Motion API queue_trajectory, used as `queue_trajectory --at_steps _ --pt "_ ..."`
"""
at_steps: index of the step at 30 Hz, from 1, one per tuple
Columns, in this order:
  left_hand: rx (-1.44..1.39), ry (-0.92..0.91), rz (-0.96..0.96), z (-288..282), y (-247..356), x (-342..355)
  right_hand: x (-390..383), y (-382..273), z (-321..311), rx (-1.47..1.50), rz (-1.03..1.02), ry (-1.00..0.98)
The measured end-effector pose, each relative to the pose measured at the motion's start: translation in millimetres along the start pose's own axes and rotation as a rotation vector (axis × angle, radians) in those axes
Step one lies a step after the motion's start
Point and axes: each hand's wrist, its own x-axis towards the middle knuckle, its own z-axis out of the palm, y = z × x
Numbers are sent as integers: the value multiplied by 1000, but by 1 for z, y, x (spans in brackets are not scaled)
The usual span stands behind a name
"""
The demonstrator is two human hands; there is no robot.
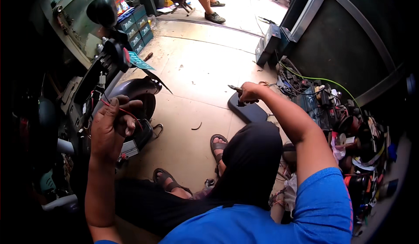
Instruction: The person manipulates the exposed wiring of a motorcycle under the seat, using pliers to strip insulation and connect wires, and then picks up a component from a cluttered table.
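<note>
My left hand (113,119) is raised at the left with thumb and fingertip closed on a thin wire (128,113), red and dark, beside the rear of a scooter (80,109) with a purple mudguard (135,87) and a tilted teal plate (140,61). White connectors (102,80) hang on its wiring. A silver box (129,149) sits below that hand. My right hand (249,92) is closed round a small hand tool (234,88), apparently pliers, held out over a black padded seat (244,111) on the floor.
Stacked teal boxes (135,30) stand by the left door. Grey batteries (268,43) and cluttered cables, spools and tools (331,126) line the right side. A person's legs (204,0) show seated beyond the threshold. A screwdriver (148,57) lies on the tiled floor (187,74).
</note>
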Motion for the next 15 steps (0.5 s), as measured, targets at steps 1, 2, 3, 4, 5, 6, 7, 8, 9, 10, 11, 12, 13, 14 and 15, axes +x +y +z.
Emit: queue_trajectory --at_steps 1,2,3,4,5,6,7,8,9,10,11,12,13,14,15 --pt "0 -2 -33 -1 -14 6 -4 22 9 93 4 34" --pt "2 -5 -62 -3 -29 10 1 47 29 186 -14 123" --pt "5 12 -92 -8 -42 10 2 63 51 321 60 148" --pt "-5 39 -117 -11 -53 8 3 76 76 450 132 177" --pt "7 1 -171 -9 -62 13 6 109 111 590 139 256" --pt "27 -21 -222 -6 -66 13 7 136 150 725 129 328" --pt "42 -6 -241 -4 -68 11 2 144 183 849 166 365" --pt "56 -9 -258 1 -72 14 -1 161 215 893 330 433" --pt "53 -32 -258 1 -76 17 -7 168 239 942 437 462" --pt "60 -32 -264 1 -79 15 -14 161 254 980 518 450" --pt "99 9 -260 -1 -78 11 -22 150 261 1017 575 427" --pt "135 49 -257 -1 -78 8 -29 138 262 1047 618 416" --pt "145 83 -261 0 -77 4 -36 133 262 1064 668 412" --pt "146 83 -265 0 -80 4 -35 135 264 1075 686 425" --pt "111 33 -281 2 -78 6 -36 138 265 1094 701 440"
